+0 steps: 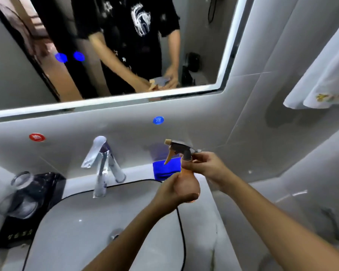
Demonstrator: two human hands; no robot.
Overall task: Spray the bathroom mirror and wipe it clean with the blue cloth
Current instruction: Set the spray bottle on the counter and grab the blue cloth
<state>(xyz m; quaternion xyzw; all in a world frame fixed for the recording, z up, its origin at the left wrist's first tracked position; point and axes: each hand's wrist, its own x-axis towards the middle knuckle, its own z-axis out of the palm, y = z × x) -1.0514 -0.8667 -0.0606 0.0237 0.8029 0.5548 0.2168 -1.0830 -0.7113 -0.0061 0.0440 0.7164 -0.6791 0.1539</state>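
The spray bottle [187,180] stands upright above the right side of the sink [110,222], its long axis close to vertical with the grey trigger head on top and the nozzle pointing toward ten o'clock, up at the mirror [114,47]; the left hand [172,192] wraps its rounded orange belly from below and from the seven o'clock side, a grasping grip with the thumb lying across the front; the right hand [207,166] comes in from four o'clock and pinches at the neck just under the trigger head, fingers curled round it, though whether a finger lies on the trigger itself cannot be told; the move ahead turns on the nozzle's line to the glass, and I judge it needs to tilt higher toward twelve o'clock, since the mirror's lower edge sits well above the nozzle; the right hand is the nearer to the trigger and looks the likelier to squeeze; the blue cloth [163,170] lies folded on the worktop [233,218] against the wall, just behind the bottle at eleven o'clock from the left hand, untouched; the tap [100,163] stands at nine o'clock from the bottle, and a white towel [321,83] hangs at two o'clock.
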